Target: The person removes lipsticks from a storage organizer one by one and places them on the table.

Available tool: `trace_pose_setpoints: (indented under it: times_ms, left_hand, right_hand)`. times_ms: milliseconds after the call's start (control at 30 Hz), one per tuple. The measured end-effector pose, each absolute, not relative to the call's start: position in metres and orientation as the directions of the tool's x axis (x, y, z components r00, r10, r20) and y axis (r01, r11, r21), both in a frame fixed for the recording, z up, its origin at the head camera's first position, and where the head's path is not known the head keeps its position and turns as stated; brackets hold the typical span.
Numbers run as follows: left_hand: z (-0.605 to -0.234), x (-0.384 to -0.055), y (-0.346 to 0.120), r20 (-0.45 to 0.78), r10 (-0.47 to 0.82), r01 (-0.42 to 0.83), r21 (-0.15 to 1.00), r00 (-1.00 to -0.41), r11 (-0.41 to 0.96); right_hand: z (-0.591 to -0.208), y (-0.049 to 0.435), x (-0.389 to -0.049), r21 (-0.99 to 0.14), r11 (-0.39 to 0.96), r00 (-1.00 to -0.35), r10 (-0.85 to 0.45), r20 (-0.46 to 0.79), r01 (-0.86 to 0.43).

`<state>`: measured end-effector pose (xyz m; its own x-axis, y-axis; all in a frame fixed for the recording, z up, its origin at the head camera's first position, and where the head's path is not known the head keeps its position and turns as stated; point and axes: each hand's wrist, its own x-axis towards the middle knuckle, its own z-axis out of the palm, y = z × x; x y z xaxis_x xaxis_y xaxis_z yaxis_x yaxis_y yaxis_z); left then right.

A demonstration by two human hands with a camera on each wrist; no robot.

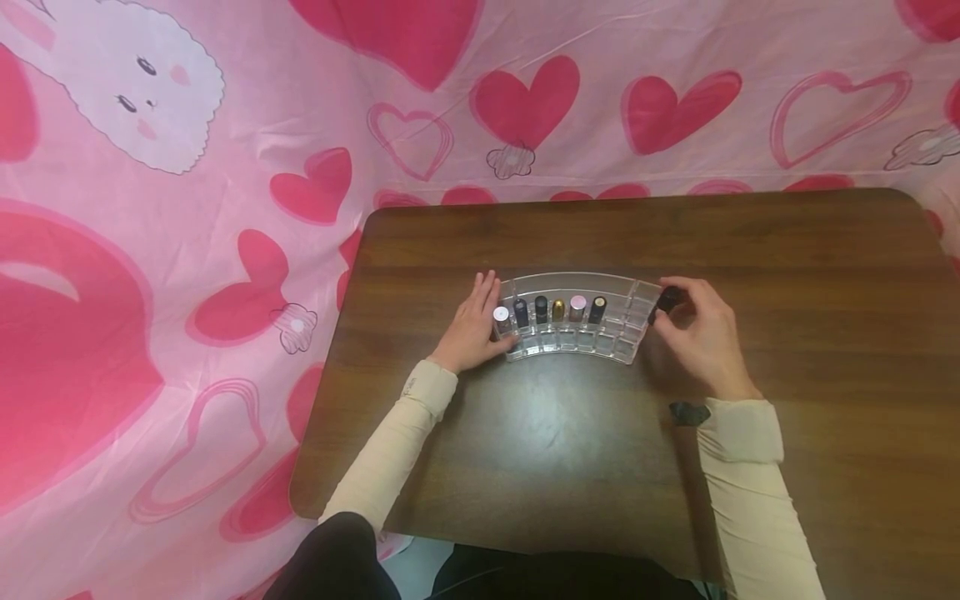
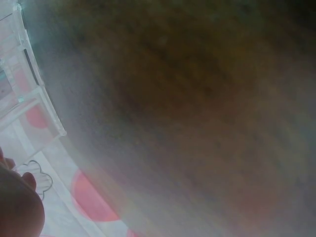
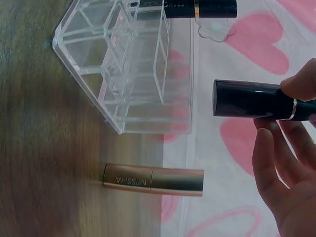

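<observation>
A clear, curved lipstick organizer stands on the table with several lipsticks in one row, among them a white-topped lipstick, a gold lipstick and a pink-topped lipstick. My left hand rests against its left end, fingers straight and thumb at the front corner. Beside the right end, my right hand pinches a black lipstick with a thin gold band, apart from the organizer. A bronze MISSHA lipstick stands upright on the table near the organizer's right end.
The brown wooden table has rounded corners and a glare spot in front of the organizer. A pink cloth with hearts hangs behind and to the left. Most of the left wrist view is a blurred brown surface.
</observation>
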<state>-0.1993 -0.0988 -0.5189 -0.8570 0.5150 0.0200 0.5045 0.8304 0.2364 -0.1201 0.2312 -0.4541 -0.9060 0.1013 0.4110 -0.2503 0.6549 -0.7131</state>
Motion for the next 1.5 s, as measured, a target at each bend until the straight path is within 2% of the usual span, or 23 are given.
trace_pose_setpoints:
  times_ms: [467, 1500]
  left_hand:
    - [-0.517, -0.199, -0.099, 0.023, 0.518, 0.505, 0.265, -0.855, 0.821]
    - [-0.518, -0.199, -0.099, 0.025, 0.52, 0.508, 0.26, -0.854, 0.821]
  right_hand:
    - [-0.458, 0.246, -0.117, -0.728, 0.641, -0.884, 0.162, 0.438, -0.243]
    - [-0.466, 0.278, -0.104, -0.769, 0.636, -0.879, 0.331, 0.343, -0.061]
